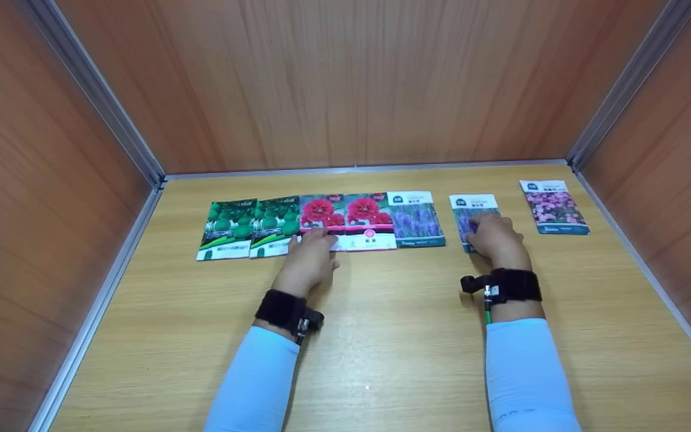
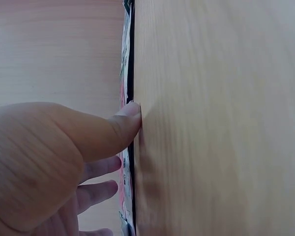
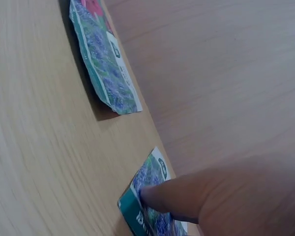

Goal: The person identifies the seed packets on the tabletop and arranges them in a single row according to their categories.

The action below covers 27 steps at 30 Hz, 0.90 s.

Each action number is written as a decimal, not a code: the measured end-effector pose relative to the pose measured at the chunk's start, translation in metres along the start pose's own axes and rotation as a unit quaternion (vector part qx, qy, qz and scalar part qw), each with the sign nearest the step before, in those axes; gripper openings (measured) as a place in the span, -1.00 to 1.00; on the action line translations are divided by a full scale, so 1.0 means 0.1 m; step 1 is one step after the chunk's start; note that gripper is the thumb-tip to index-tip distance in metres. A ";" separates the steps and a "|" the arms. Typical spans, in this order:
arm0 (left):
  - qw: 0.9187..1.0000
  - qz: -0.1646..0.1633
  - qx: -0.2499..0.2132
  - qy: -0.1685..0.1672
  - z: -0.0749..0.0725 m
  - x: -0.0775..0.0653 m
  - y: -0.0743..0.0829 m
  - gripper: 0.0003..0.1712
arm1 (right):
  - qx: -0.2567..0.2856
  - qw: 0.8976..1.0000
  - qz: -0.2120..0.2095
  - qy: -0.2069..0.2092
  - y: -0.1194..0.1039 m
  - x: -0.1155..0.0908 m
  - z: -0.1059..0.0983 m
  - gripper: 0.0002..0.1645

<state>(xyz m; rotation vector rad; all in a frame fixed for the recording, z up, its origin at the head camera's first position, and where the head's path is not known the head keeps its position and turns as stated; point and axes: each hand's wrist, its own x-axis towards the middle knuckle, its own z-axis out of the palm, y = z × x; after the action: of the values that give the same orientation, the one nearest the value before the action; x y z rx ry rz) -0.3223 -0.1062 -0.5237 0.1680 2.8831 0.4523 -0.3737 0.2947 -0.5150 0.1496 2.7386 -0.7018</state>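
My left hand (image 1: 308, 264) rests at the lower edge of the left red-flower seed packet (image 1: 321, 211). Its thumb (image 2: 113, 129) touches the table along that edge, while the other fingers spread over the packets. On the right, my right hand (image 1: 497, 237) grips a purple-flower seed packet (image 1: 462, 221), partly covering it. In the right wrist view the thumb (image 3: 169, 196) presses into this packet's face, which is creased; the other fingers are hidden. A second red-flower packet (image 1: 369, 213) and another purple-flower packet (image 1: 415, 219) lie between the hands.
Two green seed packets (image 1: 227, 230) lie side by side at the row's left end. A pink-flower seed packet (image 1: 554, 207) lies apart at the far right. Wooden panels (image 1: 357, 84) with metal edging enclose the table (image 1: 381, 336) at the back and both sides.
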 end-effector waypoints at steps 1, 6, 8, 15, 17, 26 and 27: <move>1.000 -0.003 -0.003 -0.001 0.00 0.00 0.00 -0.30 | -0.002 1.000 -0.006 0.000 -0.01 0.01 0.01 -0.25; 1.000 -0.011 -0.014 -0.007 0.00 0.00 0.01 -0.30 | 0.002 0.999 -0.035 0.009 -0.01 0.05 0.02 -0.26; 1.000 -0.011 -0.017 -0.005 0.00 0.01 0.01 -0.30 | 0.008 0.999 -0.042 0.015 0.01 0.05 0.00 -0.28; 1.000 0.002 -0.003 0.007 0.02 0.02 -0.02 -0.31 | -0.003 0.999 -0.050 -0.011 0.03 0.01 -0.04 -0.24; 1.000 0.009 0.003 0.010 0.02 0.01 -0.03 -0.31 | -0.006 0.999 -0.050 -0.018 0.02 0.01 -0.03 -0.24; 1.000 0.009 -0.003 0.006 0.00 0.00 -0.01 -0.32 | 0.001 0.998 -0.048 -0.026 -0.05 0.02 0.02 -0.26; 1.000 0.009 -0.003 0.006 0.00 0.00 -0.01 -0.31 | -0.001 0.998 -0.051 -0.024 -0.05 0.02 0.03 -0.26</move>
<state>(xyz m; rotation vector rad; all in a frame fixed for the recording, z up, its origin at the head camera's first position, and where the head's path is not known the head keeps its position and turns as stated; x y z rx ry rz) -0.3222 -0.1075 -0.5243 0.1911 2.8947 0.4662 -0.3762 0.2891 -0.5158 -0.0079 2.7170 -0.7201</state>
